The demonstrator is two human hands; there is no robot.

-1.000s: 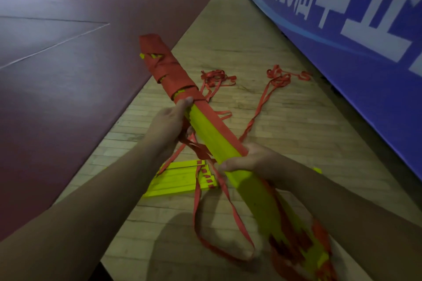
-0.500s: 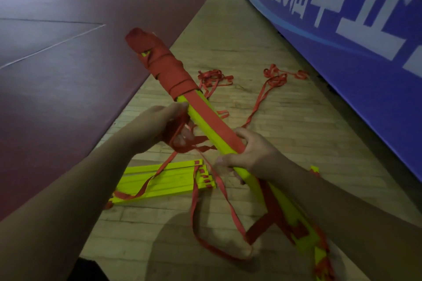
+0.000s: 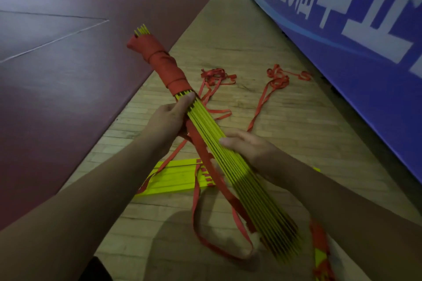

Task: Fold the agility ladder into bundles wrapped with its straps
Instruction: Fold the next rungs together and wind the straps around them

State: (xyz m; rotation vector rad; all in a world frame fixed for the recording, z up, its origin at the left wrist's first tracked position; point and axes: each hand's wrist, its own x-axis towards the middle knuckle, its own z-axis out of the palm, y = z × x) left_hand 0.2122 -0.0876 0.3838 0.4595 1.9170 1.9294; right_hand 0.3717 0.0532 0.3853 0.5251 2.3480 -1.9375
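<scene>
- Bundle (image 3: 205, 118) of yellow ladder rungs, seen in the head view, held tilted above the wooden floor (image 3: 251, 29), its far end wrapped in red strap (image 3: 164, 64).
- The left hand (image 3: 169, 118) grips the bundle just below the wrapping; the right hand (image 3: 246, 146) clasps it lower down, apart from the left.
- A flat yellow stack (image 3: 173, 175) lies on the floor beneath; loose strap coils (image 3: 276, 80) lie near the blue banner (image 3: 342, 29).

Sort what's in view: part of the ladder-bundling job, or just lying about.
Job: held rung bundle, red strap wrapping, loose straps on the floor, flat rung stack on the floor, left hand, right hand.
Not part of it: blue banner, dark red court surface, wooden floor.
</scene>
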